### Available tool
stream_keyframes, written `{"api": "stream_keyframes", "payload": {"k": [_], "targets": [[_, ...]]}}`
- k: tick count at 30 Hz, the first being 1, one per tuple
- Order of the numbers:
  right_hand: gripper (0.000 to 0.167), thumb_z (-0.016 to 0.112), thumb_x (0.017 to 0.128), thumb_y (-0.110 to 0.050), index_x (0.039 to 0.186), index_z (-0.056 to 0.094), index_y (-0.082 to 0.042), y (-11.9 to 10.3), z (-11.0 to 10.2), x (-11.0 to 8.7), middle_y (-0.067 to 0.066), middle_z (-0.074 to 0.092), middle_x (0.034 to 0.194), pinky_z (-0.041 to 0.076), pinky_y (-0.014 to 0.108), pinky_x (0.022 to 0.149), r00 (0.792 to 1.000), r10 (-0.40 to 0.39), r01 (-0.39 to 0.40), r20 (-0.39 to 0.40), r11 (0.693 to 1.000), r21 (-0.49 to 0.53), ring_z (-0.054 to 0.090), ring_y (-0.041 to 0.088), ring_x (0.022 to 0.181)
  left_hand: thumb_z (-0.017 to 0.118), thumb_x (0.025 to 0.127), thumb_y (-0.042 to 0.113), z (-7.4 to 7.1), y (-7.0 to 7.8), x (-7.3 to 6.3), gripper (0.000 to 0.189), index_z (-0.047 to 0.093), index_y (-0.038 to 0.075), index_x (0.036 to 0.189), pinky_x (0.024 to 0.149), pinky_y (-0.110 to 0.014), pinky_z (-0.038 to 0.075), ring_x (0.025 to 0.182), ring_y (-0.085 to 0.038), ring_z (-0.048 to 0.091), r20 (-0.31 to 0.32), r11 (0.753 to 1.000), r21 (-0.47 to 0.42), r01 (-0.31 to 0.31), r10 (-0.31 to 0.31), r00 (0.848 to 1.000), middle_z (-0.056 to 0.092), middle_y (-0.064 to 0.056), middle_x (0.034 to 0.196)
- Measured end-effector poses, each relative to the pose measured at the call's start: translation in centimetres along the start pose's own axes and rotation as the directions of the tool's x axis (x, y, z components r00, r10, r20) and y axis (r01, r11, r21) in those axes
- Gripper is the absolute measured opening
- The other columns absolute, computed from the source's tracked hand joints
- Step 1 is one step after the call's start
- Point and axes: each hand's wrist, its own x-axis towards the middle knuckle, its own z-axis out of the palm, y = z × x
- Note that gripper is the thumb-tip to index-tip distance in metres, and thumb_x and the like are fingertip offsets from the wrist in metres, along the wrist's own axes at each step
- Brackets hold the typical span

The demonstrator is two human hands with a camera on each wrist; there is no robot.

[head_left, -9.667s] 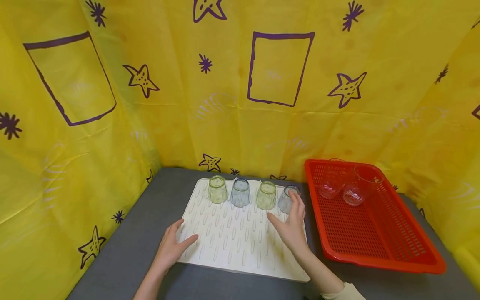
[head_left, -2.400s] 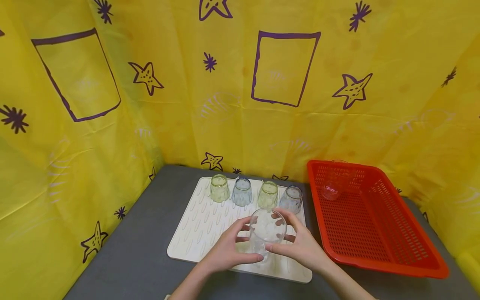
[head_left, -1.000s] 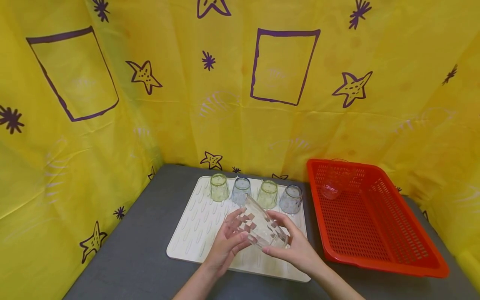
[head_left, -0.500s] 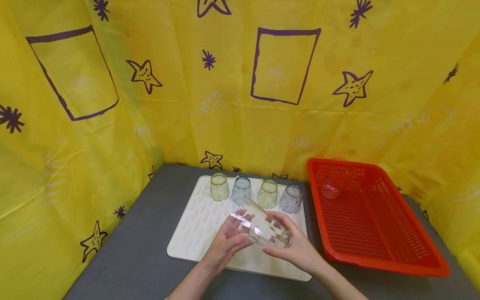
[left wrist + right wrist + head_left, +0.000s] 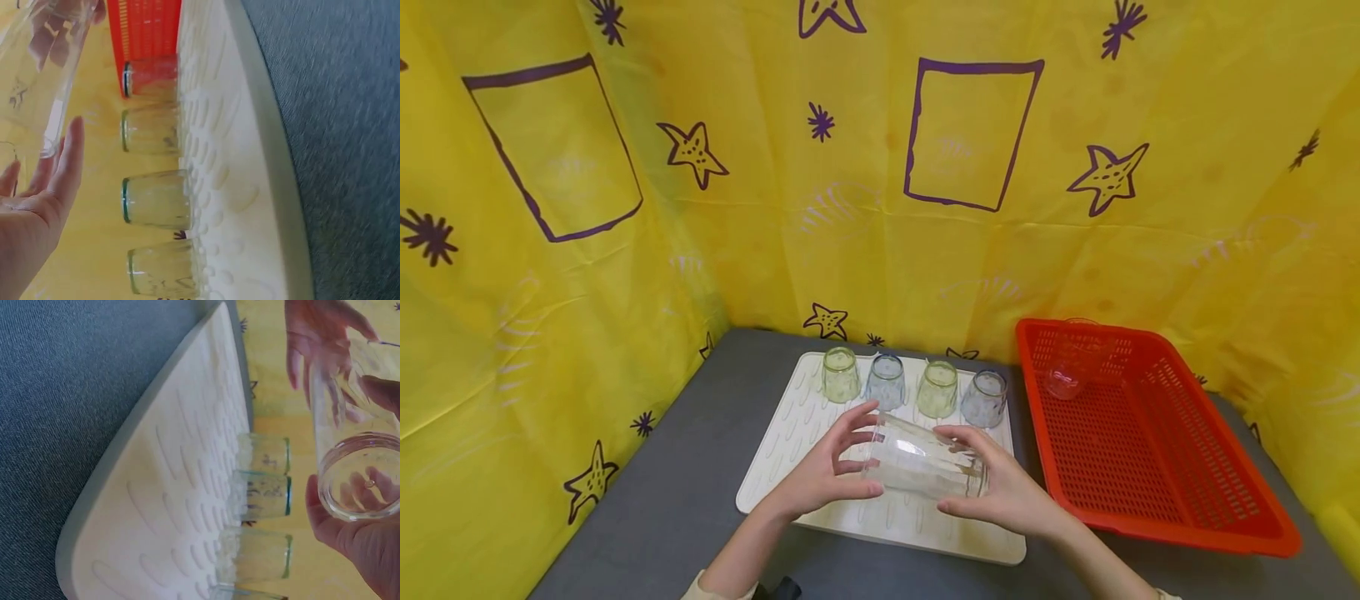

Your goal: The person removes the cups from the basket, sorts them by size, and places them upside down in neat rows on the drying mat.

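A tall clear drinking glass (image 5: 917,462) lies almost level in the air over the white ridged mat (image 5: 887,529). My right hand (image 5: 1003,487) grips it round the thick base, thumb below and fingers behind. Its mouth points left, toward my left hand (image 5: 820,475), whose fingers are spread and extended right at the rim. In the right wrist view the glass's round base (image 5: 362,478) rests against the right palm. Behind, upside down in a row along the mat's far edge, stand a green glass (image 5: 840,379), a blue glass (image 5: 886,385), another green glass (image 5: 937,392) and another blue glass (image 5: 983,402).
To the right of the mat sits a red perforated basket (image 5: 1180,543), with one clear glass (image 5: 1063,379) in its far left corner. The table (image 5: 655,483) is dark grey. A yellow patterned cloth (image 5: 775,250) hangs behind and at the sides.
One of two clear glasses has left the basket for my hands. It has turned from upright to nearly level. Just now my left hand loosened its hold and shifted left, fingers spreading.
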Motion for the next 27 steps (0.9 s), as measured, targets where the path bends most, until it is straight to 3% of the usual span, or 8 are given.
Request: {"api": "stream_keyframes", "payload": {"k": [5, 9, 12, 14, 16, 19, 23, 27], "targets": [[0.077, 0.087, 0.072, -0.026, 0.138, 0.048, -0.025, 0.2, 0.0, 0.2, -0.009, 0.053, 0.133, 0.045, 0.038, 0.097, 0.999, -0.01, 0.009, 0.034, 1.0, 0.012, 0.054, 0.014, 0.115, 0.081, 0.079, 0.015, -0.1, 0.1, -0.1, 0.079, 0.04, 0.025, 0.146, 0.09, -0.035, 0.052, 0.125, -0.036, 0.046, -0.019, 0.998, 0.069, 0.012, -0.011, 1.0, 0.043, -0.013, 0.139], [0.078, 0.086, 0.074, -0.025, 0.14, 0.046, -0.023, 0.6, 0.3, 0.1, -0.004, 0.053, 0.136, 0.044, 0.04, 0.1, 0.999, 0.011, -0.013, 0.04, 0.998, 0.066, 0.054, 0.018, 0.118, 0.081, 0.078, 0.012, 0.0, -0.4, -0.3, 0.075, 0.043, 0.019, 0.142, 0.087, -0.035, 0.054, 0.119, -0.038, 0.05, -0.062, 0.998, 0.059, -0.018, 0.021, 0.998, 0.046, -0.017, 0.134], [0.079, 0.085, 0.076, -0.019, 0.142, 0.043, -0.017, 1.1, 0.6, 0.1, 0.006, 0.052, 0.137, 0.05, 0.036, 0.093, 0.999, 0.039, -0.043, 0.023, 0.979, 0.199, 0.053, 0.018, 0.118, 0.081, 0.078, 0.01, 0.1, -0.7, -0.3, 0.074, 0.043, 0.015, 0.142, 0.086, -0.036, 0.054, 0.118, -0.038, 0.052, -0.101, 0.999, 0.04, -0.036, 0.04, 0.994, 0.046, -0.018, 0.133], [0.078, 0.082, 0.078, -0.012, 0.144, 0.04, -0.012, 1.3, 0.8, 0.2, 0.014, 0.049, 0.138, 0.054, 0.035, 0.086, 0.998, 0.064, -0.061, 0.0, 0.942, 0.33, 0.052, 0.016, 0.118, 0.08, 0.078, 0.009, 0.2, -0.9, -0.4, 0.074, 0.043, 0.012, 0.142, 0.086, -0.036, 0.054, 0.118, -0.039, 0.052, -0.132, 0.999, 0.026, -0.043, 0.046, 0.99, 0.046, -0.018, 0.133], [0.078, 0.077, 0.08, -0.003, 0.146, 0.036, -0.006, 1.5, 1.0, 0.2, 0.021, 0.043, 0.139, 0.055, 0.035, 0.084, 0.994, 0.109, -0.092, -0.01, 0.878, 0.469, 0.051, 0.015, 0.118, 0.08, 0.078, 0.01, 0.5, -1.0, -0.5, 0.076, 0.042, 0.01, 0.143, 0.086, -0.036, 0.053, 0.118, -0.039, 0.052, -0.164, 0.999, 0.011, -0.047, 0.048, 0.985, 0.047, -0.016, 0.133], [0.075, 0.07, 0.085, 0.001, 0.148, 0.03, -0.004, 1.4, 1.3, 0.3, 0.021, 0.037, 0.14, 0.053, 0.035, 0.088, 0.981, 0.195, -0.157, 0.009, 0.763, 0.628, 0.054, 0.018, 0.115, 0.081, 0.077, 0.007, 0.9, -1.3, -0.6, 0.077, 0.04, 0.007, 0.143, 0.087, -0.036, 0.053, 0.12, -0.044, 0.049, -0.207, 0.998, -0.021, -0.065, 0.059, 0.977, 0.046, -0.016, 0.135], [0.069, 0.061, 0.091, -0.003, 0.149, 0.024, -0.003, 1.0, 1.7, 0.4, 0.012, 0.042, 0.137, 0.048, 0.035, 0.096, 0.954, 0.283, -0.255, 0.102, 0.581, 0.773, 0.056, 0.023, 0.114, 0.08, 0.076, 0.003, 1.3, -1.5, -0.9, 0.078, 0.038, 0.003, 0.142, 0.085, -0.037, 0.054, 0.122, -0.047, 0.046, -0.254, 0.995, -0.053, -0.082, 0.066, 0.965, 0.042, -0.019, 0.137], [0.058, 0.054, 0.095, -0.005, 0.146, 0.026, -0.004, 0.5, 2.2, 0.4, 0.009, 0.051, 0.133, 0.045, 0.04, 0.101, 0.944, 0.287, -0.279, 0.166, 0.421, 0.863, 0.055, 0.023, 0.118, 0.079, 0.077, 0.003, 1.6, -1.5, -1.1, 0.078, 0.038, 0.003, 0.142, 0.084, -0.036, 0.055, 0.121, -0.041, 0.049, -0.289, 0.996, -0.065, -0.064, 0.043, 0.956, 0.041, -0.021, 0.135]]}}
